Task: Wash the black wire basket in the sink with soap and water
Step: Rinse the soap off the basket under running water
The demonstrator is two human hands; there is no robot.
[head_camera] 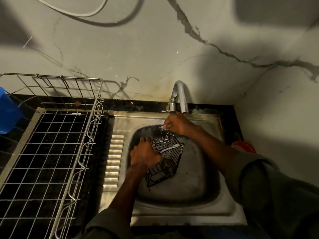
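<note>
A blue container (7, 112) sits at the far left edge of the dark counter (119, 105), partly behind a steel wire rack (51, 135) that covers the counter's left side. To the right of the rack, a steel sink (186, 209) is set into the counter beneath a marbled wall (155, 49). In the basin, the left hand (144, 156) holds the black wire basket (165, 163) by its left side, its grip closed with fingers curled over the wires. The basket lies tilted in the basin, white suds showing on its upper wires. Above its far end, the right hand (174, 124) is held just under the spout of the chrome tap (179, 97), fingers bent downward, with white foam or water dripping from the fingertips onto the basket; whether this grip has hold of anything cannot be told. A red object (245, 146) shows at the sink's right edge, partly hidden by the right sleeve (276, 187).
</note>
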